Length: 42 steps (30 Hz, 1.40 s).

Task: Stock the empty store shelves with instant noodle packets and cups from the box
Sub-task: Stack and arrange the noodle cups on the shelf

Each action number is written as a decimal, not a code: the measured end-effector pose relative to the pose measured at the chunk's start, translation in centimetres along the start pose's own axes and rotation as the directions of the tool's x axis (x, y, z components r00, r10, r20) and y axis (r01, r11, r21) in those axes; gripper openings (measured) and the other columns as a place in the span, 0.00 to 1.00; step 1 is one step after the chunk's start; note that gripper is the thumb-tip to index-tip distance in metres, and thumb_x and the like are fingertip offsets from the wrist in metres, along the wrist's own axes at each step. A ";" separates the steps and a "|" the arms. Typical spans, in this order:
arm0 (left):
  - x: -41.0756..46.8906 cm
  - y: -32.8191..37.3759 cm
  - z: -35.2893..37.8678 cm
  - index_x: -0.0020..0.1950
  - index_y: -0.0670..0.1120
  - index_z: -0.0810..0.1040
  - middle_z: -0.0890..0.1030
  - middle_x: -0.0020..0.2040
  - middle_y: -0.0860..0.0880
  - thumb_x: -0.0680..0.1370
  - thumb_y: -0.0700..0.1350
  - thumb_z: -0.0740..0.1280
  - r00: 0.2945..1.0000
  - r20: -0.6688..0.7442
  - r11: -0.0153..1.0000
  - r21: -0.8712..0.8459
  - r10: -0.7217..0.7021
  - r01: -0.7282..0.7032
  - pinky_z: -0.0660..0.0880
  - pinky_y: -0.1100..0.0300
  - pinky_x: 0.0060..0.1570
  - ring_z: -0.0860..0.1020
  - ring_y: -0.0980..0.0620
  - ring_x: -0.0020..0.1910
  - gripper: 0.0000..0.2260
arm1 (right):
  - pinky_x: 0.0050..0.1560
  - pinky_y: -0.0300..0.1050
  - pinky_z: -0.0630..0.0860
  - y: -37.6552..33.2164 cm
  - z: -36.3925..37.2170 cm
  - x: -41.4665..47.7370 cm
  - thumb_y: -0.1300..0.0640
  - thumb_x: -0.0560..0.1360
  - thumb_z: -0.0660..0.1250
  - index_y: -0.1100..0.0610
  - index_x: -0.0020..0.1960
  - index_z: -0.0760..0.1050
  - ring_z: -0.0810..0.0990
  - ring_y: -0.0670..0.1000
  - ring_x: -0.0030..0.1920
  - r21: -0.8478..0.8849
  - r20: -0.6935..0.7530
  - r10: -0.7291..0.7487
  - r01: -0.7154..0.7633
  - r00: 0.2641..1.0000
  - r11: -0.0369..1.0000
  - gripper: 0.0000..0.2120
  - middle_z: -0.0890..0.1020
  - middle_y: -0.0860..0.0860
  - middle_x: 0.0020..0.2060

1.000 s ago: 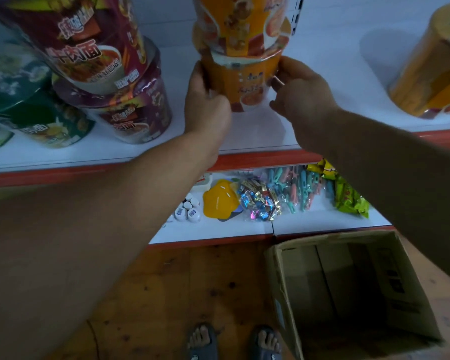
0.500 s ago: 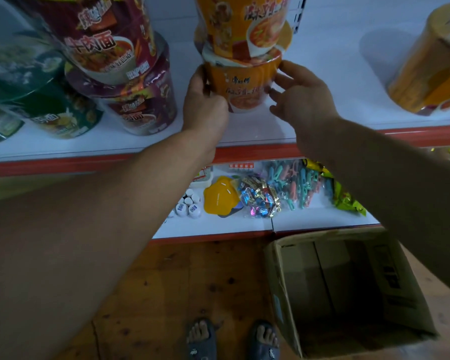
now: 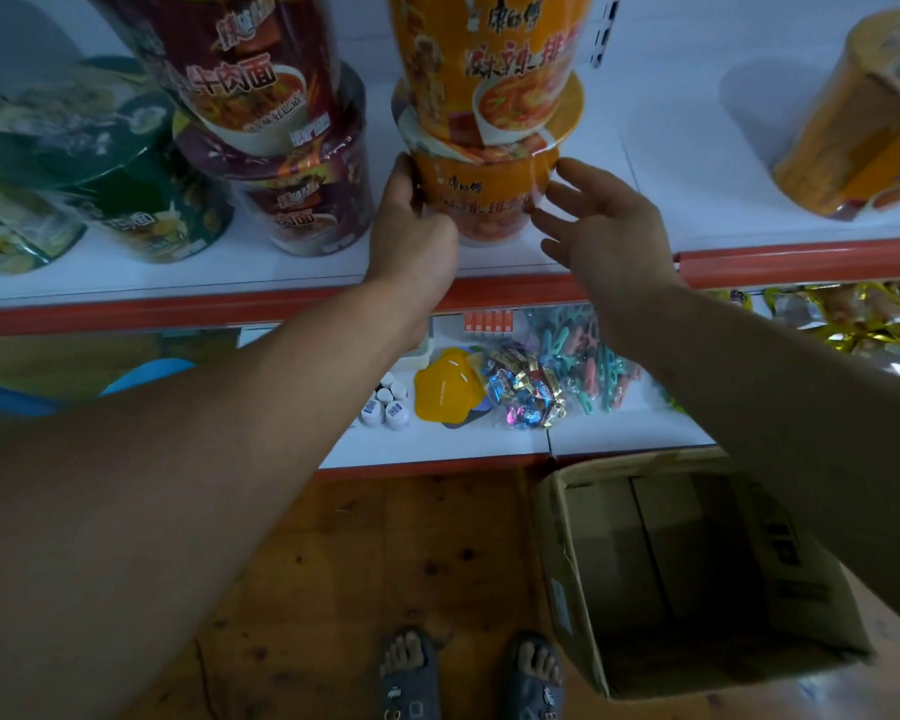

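**Stacked orange noodle cups, upper shelf, centre**

Item: the lower orange cup (image 3: 481, 200) is stood upright on the white upper shelf (image 3: 697, 210), near the red front edge. Its long axis is vertical, with the narrow base down and the wide lid up. The upper orange cup (image 3: 489, 65) is set upright on that lid, and its top is cut off by the frame. Both labels are turned to the near side.

Writing: "康师傅" is read on both orange cups. "麻辣排" is read on the upper one, where the rest runs out of sight. The same line on the lower cup is blurred.

Hands: the left hand (image 3: 411, 226) is curled round the left side of the lower orange cup and grips it. The right hand (image 3: 604, 231) is held just right of the same cup with its fingers spread and loose. Whether its fingertips touch the cup cannot be told.

Neighbours: two maroon cups (image 3: 292, 148), marked "牛肉面", are stacked just left of the orange pair. Green cups (image 3: 141, 200) are placed further left, their print unclear. Another orange cup (image 3: 853, 142) is seen at far right, well apart and tilted in the frame.

Below: a cardboard box (image 3: 697, 563) is stood open-topped on the wooden floor (image 3: 385, 537), near right. The lower shelf (image 3: 619, 433) carries a yellow item, wrapped sweets, coloured clips and small white bottles.
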<state>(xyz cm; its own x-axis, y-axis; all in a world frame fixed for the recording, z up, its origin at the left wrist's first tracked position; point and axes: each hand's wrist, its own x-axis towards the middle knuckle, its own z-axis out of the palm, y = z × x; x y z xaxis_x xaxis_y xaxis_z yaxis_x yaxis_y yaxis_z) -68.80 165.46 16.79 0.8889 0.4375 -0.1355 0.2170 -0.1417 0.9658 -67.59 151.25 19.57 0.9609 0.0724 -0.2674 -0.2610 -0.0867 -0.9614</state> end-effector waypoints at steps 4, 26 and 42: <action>-0.6 0.5 -0.2 0.77 0.50 0.64 0.73 0.72 0.53 0.75 0.36 0.61 1.000 -0.016 1.000 0.028 -0.007 0.007 0.68 0.57 0.67 0.70 0.53 0.71 0.29 | 0.64 0.50 0.76 0.4 -0.3 0.3 0.76 0.75 0.52 0.56 0.72 0.69 0.80 0.48 0.60 -0.066 -0.015 -0.021 0.020 1.000 0.998 0.30 0.78 0.51 0.65; -2.1 4.2 -1.6 0.79 0.48 0.62 0.72 0.69 0.58 0.74 0.28 0.56 0.970 -0.008 0.967 0.079 0.243 -0.241 0.66 0.64 0.68 0.69 0.64 0.65 0.34 | 0.68 0.42 0.68 -3.4 -0.6 0.7 0.77 0.69 0.51 0.51 0.68 0.74 0.71 0.43 0.68 -0.119 -0.026 -0.249 0.244 0.968 0.962 0.36 0.77 0.44 0.66; -2.5 1.3 -1.1 0.65 0.50 0.74 0.80 0.50 0.66 0.66 0.33 0.56 0.993 0.079 0.994 -0.064 0.088 -0.083 0.72 0.58 0.62 0.75 0.71 0.52 0.29 | 0.68 0.55 0.72 -1.4 -0.8 2.2 0.76 0.68 0.53 0.49 0.64 0.77 0.74 0.51 0.66 -0.123 0.076 -0.016 0.025 0.997 0.992 0.34 0.78 0.45 0.64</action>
<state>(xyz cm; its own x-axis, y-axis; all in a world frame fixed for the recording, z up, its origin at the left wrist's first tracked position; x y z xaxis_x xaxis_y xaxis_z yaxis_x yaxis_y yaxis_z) -71.20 165.20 18.59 0.9336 0.3520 -0.0667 0.1160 -0.1210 0.9858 -65.03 150.74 20.36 0.9551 0.1489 -0.2560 -0.2233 -0.2061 -0.9527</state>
